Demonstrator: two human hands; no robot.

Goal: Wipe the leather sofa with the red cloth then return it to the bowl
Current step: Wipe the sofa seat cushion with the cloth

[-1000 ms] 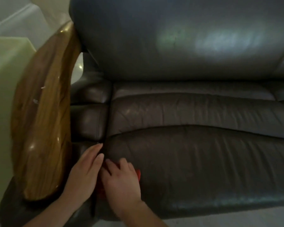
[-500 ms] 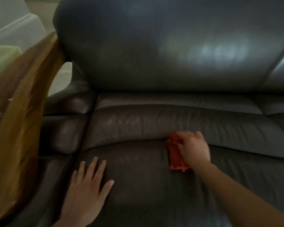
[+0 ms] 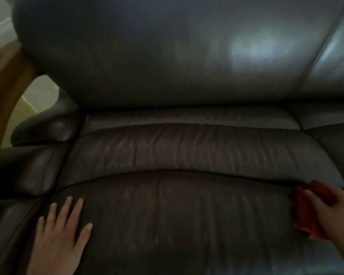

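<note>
The wiping step was in hand — the right hand [image 3: 334,211] pressed the red cloth [image 3: 306,211], fingers clenched on it, at the sofa [image 3: 187,205] seat's right end. The left hand [image 3: 62,235] lay flat, fingers released. Next, probably another pass — the bowl was out of view.

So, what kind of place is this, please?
Probably a living room at home: a dark leather sofa with a wooden armrest, and pale wall or floor beyond it. The right hand presses a red cloth on the seat.
</note>
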